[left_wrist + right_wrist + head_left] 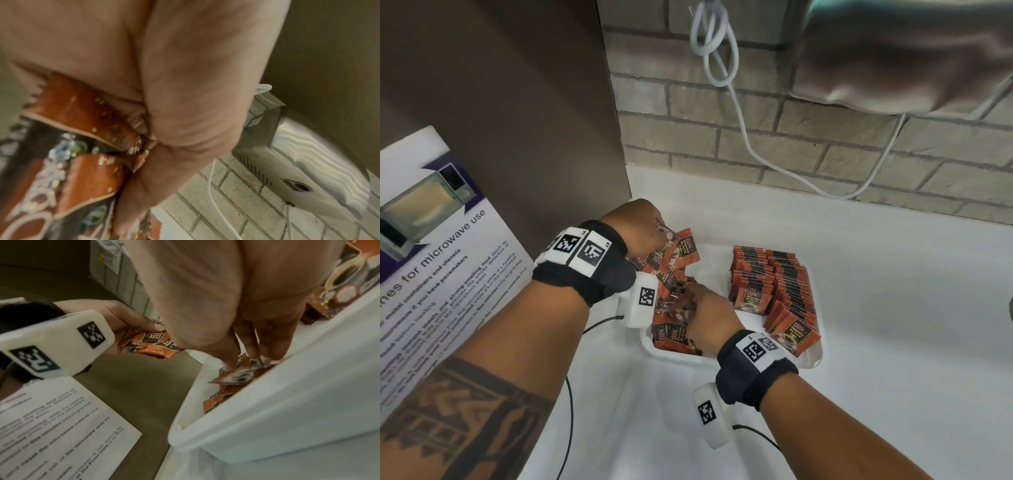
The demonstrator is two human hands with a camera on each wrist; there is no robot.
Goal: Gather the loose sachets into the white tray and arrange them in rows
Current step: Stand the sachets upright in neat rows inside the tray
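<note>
Sachets (681, 255) fanned, gripped in left hand (635, 219); right hand (714, 313) fingertips pinching loose sachets (674, 337) in white tray (816, 359); long axes mixed.

One white tray (812, 359), two neat rows of sachets (774, 284) beside one loose heap (674, 274) too jumbled to count, two hands, two wrist cameras and one microwave notice (441, 240).

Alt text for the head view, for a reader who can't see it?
Both hands work in a white tray: the left hand grips loose sachets, the right hand digs into the pile. Two neat rows fill the tray's right side.
</note>
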